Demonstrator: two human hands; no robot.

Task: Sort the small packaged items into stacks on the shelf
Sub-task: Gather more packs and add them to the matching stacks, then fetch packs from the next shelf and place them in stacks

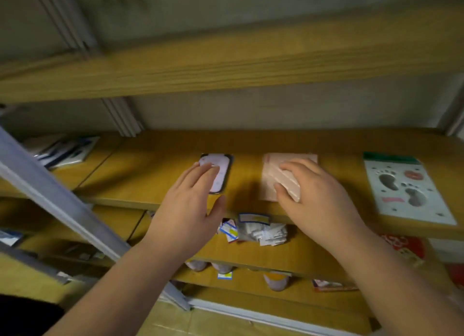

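Observation:
A wooden shelf (155, 177) runs across the middle of the view. On it lies a pale lilac packet with a dark rim (221, 167); my left hand (190, 207) lies flat with straight fingers touching its near left part. To the right lies a stack of pale pink flat packets (273, 174). My right hand (319, 200) grips a small bundle of these pink packets (291, 187) between thumb and curled fingers, on top of that stack.
A white card with foot-shaped cutouts and a green top (406, 190) lies at the shelf's right. Dark and white packets (62, 151) lie far left. The shelf below holds a heap of small sachets (253, 231). A grey metal bar (65, 205) slants across the left.

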